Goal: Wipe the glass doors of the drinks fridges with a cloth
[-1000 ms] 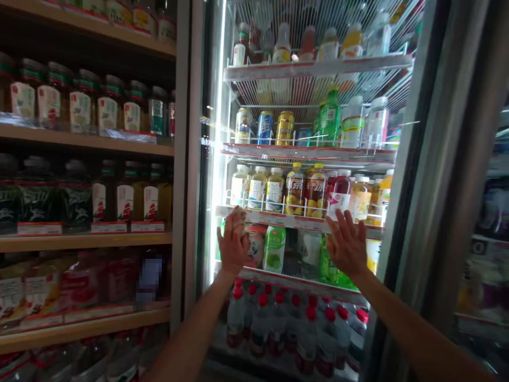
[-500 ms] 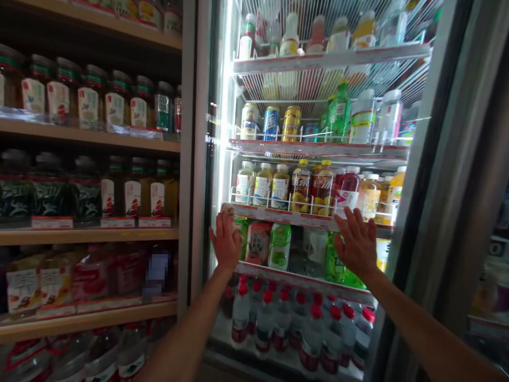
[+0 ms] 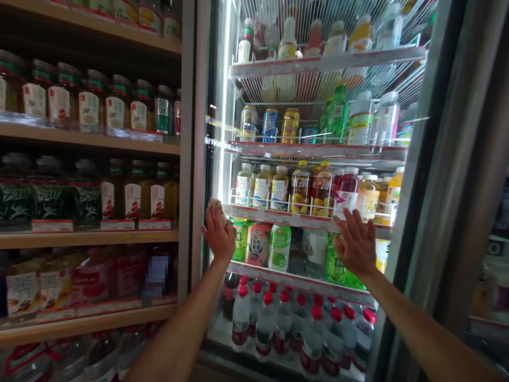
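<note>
My left hand is raised near the left side of a lit drinks cooler, palm toward its glass door. A crumpled pale cloth shows past its fingertips and seems pressed under the hand; most of it is hidden. Farther right, my right hand is flat with fingers spread, against or just in front of the glass, and holds nothing. Behind the right hand are green bottles and a red-drink bottle. Beside the left hand, behind the glass, stand a reddish tea bottle and a green-labelled bottle.
Wire shelves in the cooler hold cans and bottles, with red-capped water bottles at the bottom. A metal frame divides the cooler from wooden shelves of bottled drinks at left. Reflections cross the glass.
My left hand has shifted a little left and slightly upward with the cloth, toward the door's left edge. My right hand stays almost where it was.
</note>
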A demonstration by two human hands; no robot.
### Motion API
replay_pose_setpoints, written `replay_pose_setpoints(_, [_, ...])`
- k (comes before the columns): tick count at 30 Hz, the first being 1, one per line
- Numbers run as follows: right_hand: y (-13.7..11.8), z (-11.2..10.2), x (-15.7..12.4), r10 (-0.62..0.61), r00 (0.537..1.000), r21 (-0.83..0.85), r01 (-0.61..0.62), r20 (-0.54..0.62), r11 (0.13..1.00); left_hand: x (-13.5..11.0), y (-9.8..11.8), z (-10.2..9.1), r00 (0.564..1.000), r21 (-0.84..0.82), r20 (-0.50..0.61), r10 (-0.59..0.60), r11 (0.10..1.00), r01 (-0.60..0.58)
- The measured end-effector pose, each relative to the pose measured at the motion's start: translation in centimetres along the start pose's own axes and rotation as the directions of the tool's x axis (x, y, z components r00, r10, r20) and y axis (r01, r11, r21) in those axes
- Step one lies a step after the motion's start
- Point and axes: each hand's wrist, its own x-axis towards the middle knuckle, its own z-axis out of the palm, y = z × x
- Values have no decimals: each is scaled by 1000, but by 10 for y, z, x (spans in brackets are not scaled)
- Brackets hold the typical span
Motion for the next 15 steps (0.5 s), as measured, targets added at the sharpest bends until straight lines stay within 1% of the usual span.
replay_pose_setpoints(1, [0,0,0,2,1000,-1,-2,0,1000,3,1,0,1000,-4,-4,-18,1000,18])
replay_pose_setpoints(2, [0,0,0,4,1000,-1,-4,2,1000,5,6,1,1000,-19,8,23,1000,-23])
replay_pose_setpoints(3, [0,1,0,10,1000,-2,-10,3,1000,5,15,3,994,-43,33,108,993,-107])
replay_pose_setpoints(4, [0,1,0,15,1000,-3,-15,3,1000,4,25,5,975,-74,61,216,975,-211])
replay_pose_setpoints(6, [0,0,0,12,1000,-5,-12,2,1000,3,45,9,908,-129,106,404,911,-391])
replay_pose_setpoints(7, [0,0,0,7,1000,-6,-7,5,1000,4,50,10,883,-140,116,455,887,-439])
replay_pose_setpoints(8, [1,0,0,0,1000,-9,0,5,1000,7,51,10,877,-136,113,467,882,-452])
replay_pose_setpoints(9, [1,0,0,-8,1000,-13,8,5,1000,12,48,10,892,-117,98,441,896,-429])
replay_pose_setpoints(10, [2,0,0,-16,1000,-18,16,5,1000,18,42,9,921,-90,72,383,922,-377])
replay_pose_setpoints(12, [2,0,0,-24,1000,-33,24,2,999,30,25,8,974,-39,22,226,974,-225])
replay_pose_setpoints(13, [3,1,0,-26,1000,-40,26,-2,999,35,18,8,988,-24,5,156,987,-156])
replay_pose_setpoints(14, [3,1,0,-28,1000,-46,27,-3,999,37,15,8,994,-16,-5,111,994,-111])
replay_pose_setpoints(15, [3,1,0,-29,1000,-49,28,-2,998,38,16,9,995,-16,-7,97,995,-97])
